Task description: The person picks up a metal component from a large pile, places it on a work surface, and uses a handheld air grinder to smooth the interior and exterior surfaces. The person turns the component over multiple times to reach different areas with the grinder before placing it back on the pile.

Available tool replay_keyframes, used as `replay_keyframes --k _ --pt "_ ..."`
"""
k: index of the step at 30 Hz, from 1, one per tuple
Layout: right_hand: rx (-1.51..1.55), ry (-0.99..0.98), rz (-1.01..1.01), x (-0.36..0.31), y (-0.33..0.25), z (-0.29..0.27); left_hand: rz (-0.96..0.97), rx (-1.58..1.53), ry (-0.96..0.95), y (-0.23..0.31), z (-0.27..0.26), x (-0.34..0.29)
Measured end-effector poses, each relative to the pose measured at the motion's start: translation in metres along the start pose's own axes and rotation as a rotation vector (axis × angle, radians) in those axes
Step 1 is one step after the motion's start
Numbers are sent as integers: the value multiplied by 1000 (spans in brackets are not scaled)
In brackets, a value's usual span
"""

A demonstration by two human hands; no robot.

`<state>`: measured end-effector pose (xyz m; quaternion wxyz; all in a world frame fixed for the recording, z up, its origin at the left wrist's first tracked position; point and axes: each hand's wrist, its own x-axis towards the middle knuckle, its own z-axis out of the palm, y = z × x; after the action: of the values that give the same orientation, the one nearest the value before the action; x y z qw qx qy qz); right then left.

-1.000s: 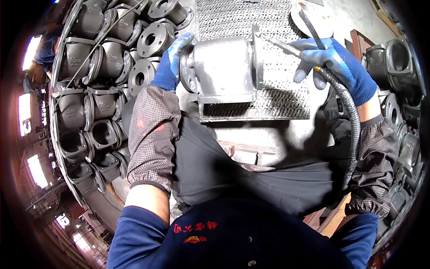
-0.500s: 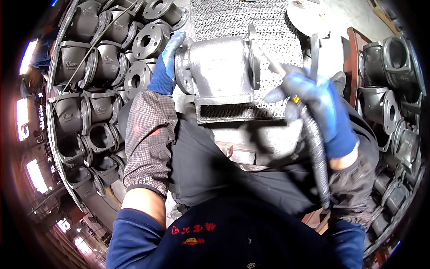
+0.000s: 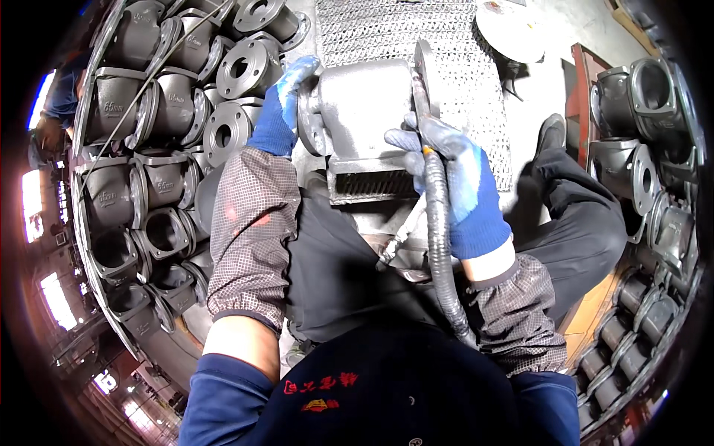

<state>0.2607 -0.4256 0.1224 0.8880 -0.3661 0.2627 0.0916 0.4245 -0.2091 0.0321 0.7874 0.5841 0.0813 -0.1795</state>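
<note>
A grey cast-metal valve body (image 3: 366,104) with round flanges at both ends and a square flanged opening toward me sits in front of me. My left hand (image 3: 291,93), in a blue glove, is closed round its left flange. My right hand (image 3: 450,152), also gloved, is wrapped round a slim hose-fed tool (image 3: 419,97). The tool's thin tip lies at the inner side of the right flange (image 3: 428,78); whether it touches cannot be made out. From the hand a grey ribbed hose (image 3: 439,238) runs down toward my body, with a small orange band at its top.
Under the casting lies a perforated metal grating (image 3: 461,44). Stacked grey castings (image 3: 171,178) fill a rack on the left, and more castings (image 3: 625,171) stand on the right beside a red metal frame (image 3: 584,97). A round pale disc (image 3: 510,31) stands at the far right.
My right hand has moved left with the tool and hose, bringing the tip to the casting's right flange. My left hand stays on the left flange. My right leg now shows farther right.
</note>
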Motion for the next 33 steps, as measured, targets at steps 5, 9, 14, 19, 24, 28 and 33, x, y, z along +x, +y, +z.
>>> replay_keyframes --k 5,9,14,19,24,28,33 --pt "29 -34 -6 2 5 -7 103 116 -18 2 7 -5" --pt "-49 -22 -23 7 -9 12 156 119 -46 3 7 0" --pt "-85 18 41 -22 4 1 383 421 -11 5 16 -15" --pt "-177 -7 -21 -42 -3 -13 42 -33 14 0 25 -7" --pt "-446 -61 -235 -39 -35 -22 140 40 -110 -19 -8 12" --pt "-603 2 -502 -14 -62 -30 -31 -72 -103 -4 26 -20" --pt "-604 185 -280 21 -59 -44 47 177 195 2 30 -32"
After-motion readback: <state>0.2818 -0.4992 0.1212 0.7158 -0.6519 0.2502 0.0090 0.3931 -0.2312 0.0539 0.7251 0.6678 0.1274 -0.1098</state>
